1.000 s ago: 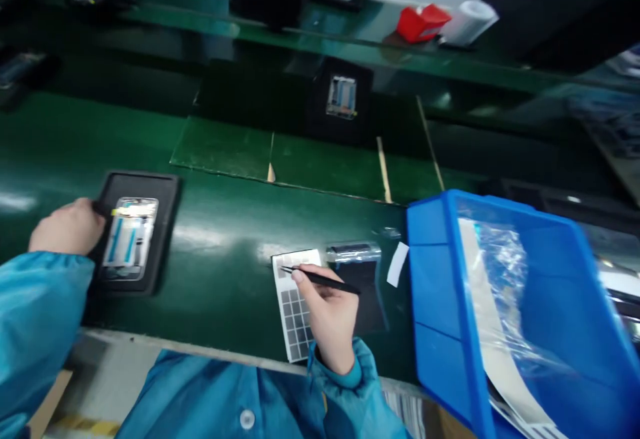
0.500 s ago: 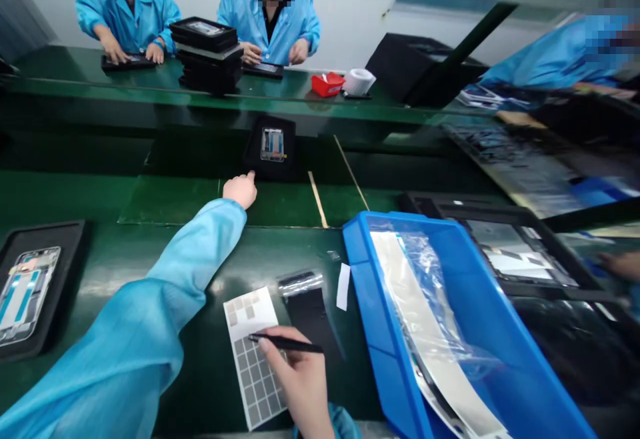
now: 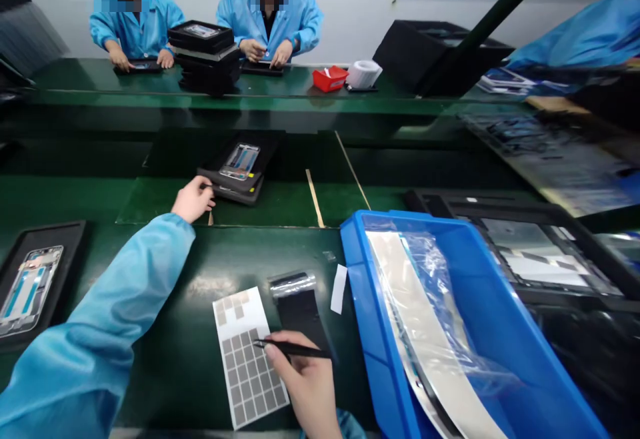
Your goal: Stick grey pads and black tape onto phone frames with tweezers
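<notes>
My left hand (image 3: 193, 199) reaches forward, its fingers closed on the near left corner of a black tray (image 3: 267, 153). A phone frame (image 3: 241, 161) with blue strips lies in that tray. Under it shows the edge of a second black tray (image 3: 239, 197), both turned at an angle. In my right hand (image 3: 314, 385) is a pair of black tweezers (image 3: 303, 350), tips pointing left over a white sheet of grey square stickers (image 3: 250, 375). Several squares at the sheet's top sit apart from the main grid. Whether the tips touch the sheet I cannot tell.
A blue bin (image 3: 365, 319) with long strips and clear plastic stands at right. Beside the sheet lie a dark film piece (image 3: 303, 312) and a white slip (image 3: 339, 289). Another black tray (image 3: 70, 252) is at far left. Two co-workers sit across the bench behind stacked trays (image 3: 207, 69).
My left hand has moved left and taken hold of the tray corner. The trays have come nearer and to the left, and turned. My right hand still holds the tweezers over the sheet.
</notes>
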`<state>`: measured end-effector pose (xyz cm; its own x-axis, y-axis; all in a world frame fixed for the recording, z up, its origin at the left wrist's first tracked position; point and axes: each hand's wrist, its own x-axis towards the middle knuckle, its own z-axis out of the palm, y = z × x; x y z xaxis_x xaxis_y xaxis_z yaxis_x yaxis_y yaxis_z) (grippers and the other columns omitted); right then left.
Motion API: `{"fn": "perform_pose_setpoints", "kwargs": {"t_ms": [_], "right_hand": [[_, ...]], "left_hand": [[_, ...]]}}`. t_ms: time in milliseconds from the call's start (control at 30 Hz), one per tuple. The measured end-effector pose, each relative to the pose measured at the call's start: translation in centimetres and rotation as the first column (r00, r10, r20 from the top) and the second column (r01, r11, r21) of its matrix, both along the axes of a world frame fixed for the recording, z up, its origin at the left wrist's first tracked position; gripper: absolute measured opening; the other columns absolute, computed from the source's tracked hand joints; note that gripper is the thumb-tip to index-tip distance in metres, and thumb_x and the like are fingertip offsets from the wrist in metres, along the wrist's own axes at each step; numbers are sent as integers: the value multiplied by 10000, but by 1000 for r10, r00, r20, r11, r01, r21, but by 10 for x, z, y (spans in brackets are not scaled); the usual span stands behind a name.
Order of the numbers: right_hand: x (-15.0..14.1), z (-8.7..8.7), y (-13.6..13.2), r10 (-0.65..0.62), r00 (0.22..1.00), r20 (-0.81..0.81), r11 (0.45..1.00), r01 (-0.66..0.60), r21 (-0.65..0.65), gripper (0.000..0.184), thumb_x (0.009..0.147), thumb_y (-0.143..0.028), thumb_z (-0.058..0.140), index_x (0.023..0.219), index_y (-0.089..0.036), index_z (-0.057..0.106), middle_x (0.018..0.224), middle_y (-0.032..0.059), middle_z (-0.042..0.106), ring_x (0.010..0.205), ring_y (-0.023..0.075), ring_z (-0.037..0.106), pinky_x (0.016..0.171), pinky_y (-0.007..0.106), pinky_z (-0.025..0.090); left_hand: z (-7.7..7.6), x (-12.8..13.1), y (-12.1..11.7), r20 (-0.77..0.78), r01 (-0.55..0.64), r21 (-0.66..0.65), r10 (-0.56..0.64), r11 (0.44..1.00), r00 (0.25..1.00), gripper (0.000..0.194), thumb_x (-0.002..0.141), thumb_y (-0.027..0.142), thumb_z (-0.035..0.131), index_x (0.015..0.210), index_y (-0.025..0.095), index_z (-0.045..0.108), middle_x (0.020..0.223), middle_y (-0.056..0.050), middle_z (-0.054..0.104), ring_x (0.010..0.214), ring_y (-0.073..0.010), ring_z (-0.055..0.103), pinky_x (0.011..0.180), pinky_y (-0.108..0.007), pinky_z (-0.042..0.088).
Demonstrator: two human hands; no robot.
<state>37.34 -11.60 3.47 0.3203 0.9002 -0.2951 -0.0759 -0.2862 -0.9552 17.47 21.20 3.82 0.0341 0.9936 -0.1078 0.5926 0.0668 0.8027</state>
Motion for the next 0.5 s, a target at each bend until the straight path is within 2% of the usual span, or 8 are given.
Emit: {"fn": "perform_pose_setpoints", "kwargs": {"t_ms": [167,267,367,433,500], "right_hand": [[0,8,0,11,1000,-1,998,-11,58,173,734,-352,826,824,-213,776,819,72,785,782,244,754,771,362,627],[5,9,-4,-5,1000,18,998,3,66,158,741,-333,829,838,-221,774,838,63,788,804,243,753,801,381,621],[13,8,-11,-52,999,15,997,51,65,167,745,-334,832,851,-222,770,853,63,792,813,249,755,809,405,623],[19,6,-15,-100,995,6,993,100,68,179,743,-336,836,859,-218,767,857,64,793,815,251,756,809,414,624],[25,2,-18,-149,989,13,987,148,69,186,740,-333,841,863,-216,766,864,64,793,823,251,758,806,409,623]], "left_hand": [[2,-71,-50,219,-297,-15,293,955,930,287,928,292,463,1167,306,305,994,41,603,775,-86,697,705,-285,603],[8,-111,-73,290,-391,-52,388,919,875,337,936,274,495,1202,326,295,1066,63,599,848,-69,673,726,-270,588],[21,-149,-85,280,-428,-80,432,900,857,388,908,293,574,1221,305,344,1037,67,625,864,-79,648,726,-271,583],[32,-169,-89,242,-407,-104,420,908,875,372,870,385,650,1171,275,459,961,59,664,840,-106,639,704,-283,584],[43,-186,-91,201,-345,-163,374,924,906,437,797,521,731,1106,256,573,855,51,697,803,-132,639,684,-297,582]]}}
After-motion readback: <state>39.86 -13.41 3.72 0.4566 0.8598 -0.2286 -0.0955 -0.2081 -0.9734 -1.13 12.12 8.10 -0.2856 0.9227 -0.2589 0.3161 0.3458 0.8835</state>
